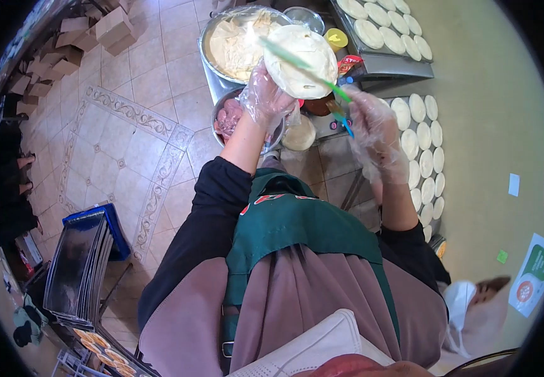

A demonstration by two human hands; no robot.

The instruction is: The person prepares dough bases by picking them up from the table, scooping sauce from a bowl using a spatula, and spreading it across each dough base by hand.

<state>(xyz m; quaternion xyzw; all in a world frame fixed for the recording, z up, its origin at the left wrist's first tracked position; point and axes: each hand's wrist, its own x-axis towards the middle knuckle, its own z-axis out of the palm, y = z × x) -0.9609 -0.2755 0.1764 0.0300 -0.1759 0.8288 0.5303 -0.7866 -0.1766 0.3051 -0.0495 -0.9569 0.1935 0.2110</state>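
In my gloved left hand (265, 97) is a round white dough disc (301, 60), tilted up, with a pale creamy layer on its face. My gloved right hand (378, 135) is closed on a green-handled spatula (341, 92), whose pale blade lies across the disc and is smeared by motion. Behind the disc stands a large metal bowl (204, 47) of beige creamy mixture (231, 47). Below that, a smaller bowl holds pinkish pieces like raw meat (228, 117). Beside my right hand is a brush-like tool with a blue handle (346, 124).
Trays of round dough discs (372, 34) stand at the upper right and along the right side (410, 144). A yellow tub (336, 39) and a red packet (349, 63) sit nearby. Stacked dark trays (80, 261) and cardboard boxes (115, 28) are left. A masked person (473, 308) is lower right.
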